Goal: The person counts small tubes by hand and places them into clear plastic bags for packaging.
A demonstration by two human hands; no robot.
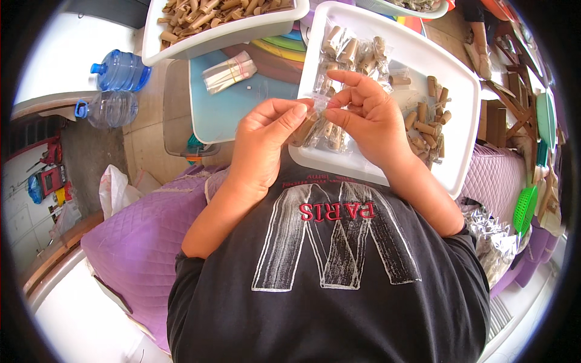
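Between my two hands is a small clear plastic bag (321,103) with a brown, tube-shaped piece (306,128) in its lower part. My left hand (266,130) pinches the bag's upper left side between thumb and forefinger. On the other side my right hand (372,118) is closed on the bag's top edge with thumb and forefinger, its other fingers raised. Both hands are over the near left part of a white plastic tray (393,174). Bagged brown pieces (348,51) lie along the tray's left side, and loose brown pieces (431,124) lie at its right.
A white bin (230,30) heaped with brown pieces stands far left. On the blue tabletop (224,115) lies a packet of clear bags (230,71). Blue water bottles (124,71) stand further left. A purple quilted cover (142,242) is beside me; a green basket (525,210) is at right.
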